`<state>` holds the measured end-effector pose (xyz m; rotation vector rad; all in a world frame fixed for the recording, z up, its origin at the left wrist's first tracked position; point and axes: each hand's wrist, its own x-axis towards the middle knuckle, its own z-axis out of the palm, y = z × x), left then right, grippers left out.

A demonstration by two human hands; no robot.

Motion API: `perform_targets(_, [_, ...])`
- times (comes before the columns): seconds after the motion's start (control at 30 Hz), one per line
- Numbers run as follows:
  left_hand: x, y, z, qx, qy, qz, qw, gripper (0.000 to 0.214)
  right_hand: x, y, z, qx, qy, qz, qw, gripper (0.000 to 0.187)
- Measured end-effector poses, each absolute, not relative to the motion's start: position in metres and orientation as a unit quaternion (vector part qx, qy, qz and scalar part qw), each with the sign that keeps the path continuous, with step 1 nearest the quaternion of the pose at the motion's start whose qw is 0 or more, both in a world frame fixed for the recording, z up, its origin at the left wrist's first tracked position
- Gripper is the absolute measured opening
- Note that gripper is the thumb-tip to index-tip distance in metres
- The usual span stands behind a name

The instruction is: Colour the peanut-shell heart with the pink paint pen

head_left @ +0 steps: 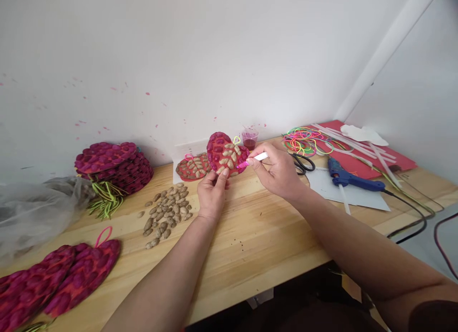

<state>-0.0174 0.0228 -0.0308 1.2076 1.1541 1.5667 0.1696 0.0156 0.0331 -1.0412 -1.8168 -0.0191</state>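
Note:
My left hand (213, 191) pinches the lower edge of a red heart-shaped plaque (219, 143) studded with peanuts, tilted up above the table. Its outer peanuts are magenta, while those in the middle stay tan. A yellow-green cord loop (236, 140) sticks out at its top. Closed around a white-handled paintbrush (260, 156), my right hand (277, 172) holds the magenta tip against the heart's right edge. Behind lies another red plaque (184, 171) with unpainted peanuts, on white paper. A clear cup (249, 139) of dark pink liquid stands by the wall.
Loose peanuts (171, 205) lie left of my left hand. Finished magenta plaques form a stack (114, 165); more plaques (84, 270) lie front left. To the right are colored cords (304, 140), black-handled scissors (304, 164), a blue glue gun (354, 180) with its cable, and red sheets (379, 160).

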Motion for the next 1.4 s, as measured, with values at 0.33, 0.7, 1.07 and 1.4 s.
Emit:
perform_targets(0.33, [-0.0191,0.0228,-0.0320,0.531,0.480,0.601,0.356,0.038,0.1692,0.0177,0.0320,-0.421,-0.754,-0.034,0.504,0.008])
perform_targets(0.7, [-0.0204,0.0221,-0.0334,0.558,0.480,0.590,0.333,0.037,0.1686,0.0184,0.0315,-0.409,-0.761,-0.050,0.502,0.008])
perform_targets(1.07, [-0.0209,0.0217,-0.0320,0.565,0.494,0.576,0.325,0.038,0.1650,0.0155,0.0334,-0.384,-0.778,-0.053,0.494,0.008])
perform_targets(1.4, [-0.0199,0.0210,-0.0312,0.545,0.485,0.591,0.344,0.039,0.1706,0.0162,0.0339,-0.422,-0.759,-0.047,0.493,0.008])
